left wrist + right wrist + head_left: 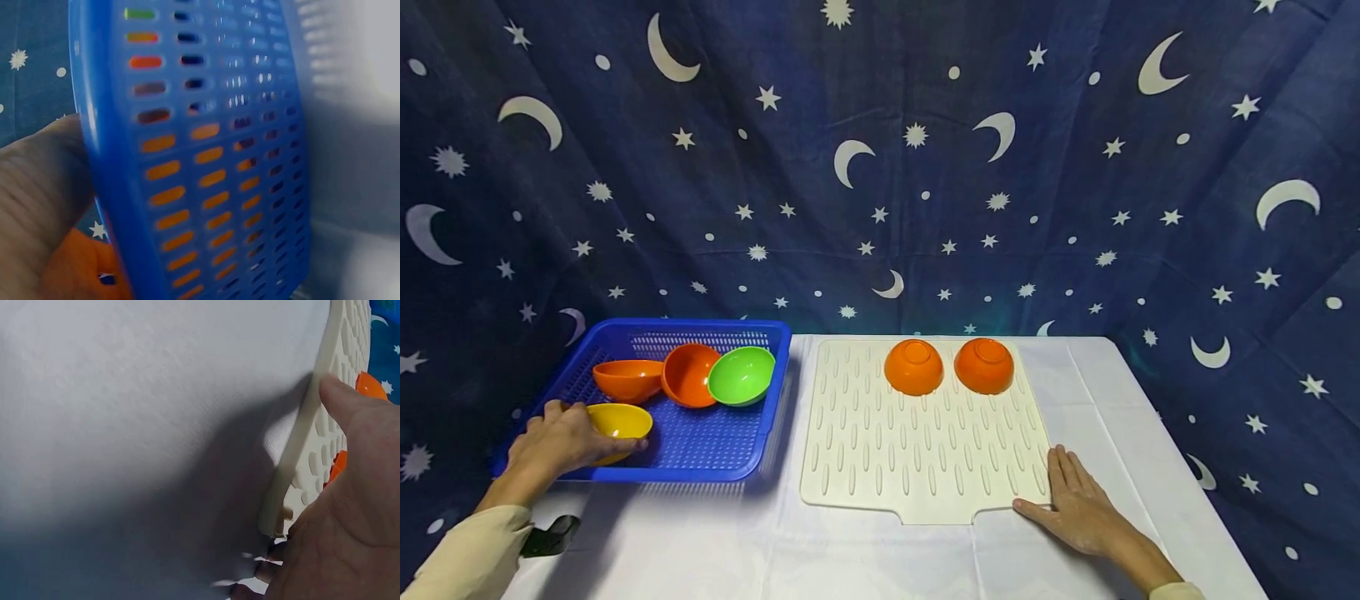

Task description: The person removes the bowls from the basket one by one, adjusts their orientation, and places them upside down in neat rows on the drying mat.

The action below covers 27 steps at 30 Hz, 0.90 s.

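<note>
My left hand [561, 439] reaches into the blue basket [718, 475] at the left and grips a yellow bowl [625, 421], thumb along its near side and fingers at its far side. Farther back in the basket lie two orange bowls [628, 382] and a green bowl [742, 377]. In the left wrist view the basket's slotted wall [206, 150] hides most of the bowls. At the right, my right hand [1078, 504] rests at the near right corner of a cream ridged drying mat [917, 450], fingers extended along its side and thumb at its front edge.
Two more orange bowls [913, 367] stand upside down side by side at the mat's far edge. A white cloth [850, 558] covers the table. Behind it hangs a dark blue curtain [880, 167] with moons and stars.
</note>
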Tool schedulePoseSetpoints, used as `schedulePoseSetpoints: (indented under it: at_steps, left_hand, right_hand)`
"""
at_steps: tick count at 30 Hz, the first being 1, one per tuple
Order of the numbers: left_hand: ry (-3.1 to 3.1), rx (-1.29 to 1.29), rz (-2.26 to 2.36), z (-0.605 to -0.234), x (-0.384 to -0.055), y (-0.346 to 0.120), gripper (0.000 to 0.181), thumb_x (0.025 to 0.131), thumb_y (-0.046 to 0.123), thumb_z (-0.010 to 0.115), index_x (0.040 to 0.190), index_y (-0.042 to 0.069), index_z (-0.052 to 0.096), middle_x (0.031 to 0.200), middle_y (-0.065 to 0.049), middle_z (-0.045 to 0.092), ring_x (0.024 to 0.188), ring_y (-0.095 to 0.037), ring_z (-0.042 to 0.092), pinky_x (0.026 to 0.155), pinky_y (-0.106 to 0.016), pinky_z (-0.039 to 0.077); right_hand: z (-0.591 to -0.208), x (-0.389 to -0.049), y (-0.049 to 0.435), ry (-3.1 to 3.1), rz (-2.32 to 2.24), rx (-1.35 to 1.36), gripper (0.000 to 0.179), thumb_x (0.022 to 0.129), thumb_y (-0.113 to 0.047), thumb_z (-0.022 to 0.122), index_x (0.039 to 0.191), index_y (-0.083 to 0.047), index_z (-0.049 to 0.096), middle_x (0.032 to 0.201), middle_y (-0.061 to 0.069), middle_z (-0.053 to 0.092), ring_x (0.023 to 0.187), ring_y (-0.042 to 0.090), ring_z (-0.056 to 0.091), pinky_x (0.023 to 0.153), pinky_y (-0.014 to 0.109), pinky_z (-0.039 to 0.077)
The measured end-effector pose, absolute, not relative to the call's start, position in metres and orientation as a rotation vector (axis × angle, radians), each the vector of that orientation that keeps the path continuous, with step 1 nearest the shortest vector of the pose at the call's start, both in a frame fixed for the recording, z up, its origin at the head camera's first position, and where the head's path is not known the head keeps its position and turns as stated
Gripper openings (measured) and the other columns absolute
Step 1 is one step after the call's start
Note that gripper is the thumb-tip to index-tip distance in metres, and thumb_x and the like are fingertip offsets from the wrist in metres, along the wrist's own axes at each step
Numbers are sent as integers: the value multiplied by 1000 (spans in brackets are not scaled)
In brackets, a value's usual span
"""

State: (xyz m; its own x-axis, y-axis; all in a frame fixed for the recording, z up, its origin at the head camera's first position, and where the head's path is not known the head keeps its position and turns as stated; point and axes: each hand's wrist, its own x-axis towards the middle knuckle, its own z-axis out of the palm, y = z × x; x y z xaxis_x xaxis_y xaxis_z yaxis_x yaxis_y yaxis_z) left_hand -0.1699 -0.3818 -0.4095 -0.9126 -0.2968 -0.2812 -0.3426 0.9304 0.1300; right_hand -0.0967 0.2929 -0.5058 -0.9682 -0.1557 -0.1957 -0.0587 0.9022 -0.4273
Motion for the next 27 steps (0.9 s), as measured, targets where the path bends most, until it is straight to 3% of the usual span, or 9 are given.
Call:
schedulePoseSetpoints:
  at_steps: [11,27]
  left_hand:
    - [2961,-580,390,-417,-152,-372,135,70,84,67,136,-26,28,106,-43,35,95,-59,42,79,-70,44]
    - [3261,-575,745,-427,-132,-347,124,72,65,82,150,-15,27,132,-46,39,111,-62,43,87,-73,39]
  right_hand:
    - [-505,-97,294,2839,-618,-159,114,92,-61,63,146,26,14,154,46,8,142,61,6,111,72,8]
    - [-505,-96,292,2821,-628,-142,114,92,-60,63,147,26,13,156,44,6,143,60,4,112,72,6]
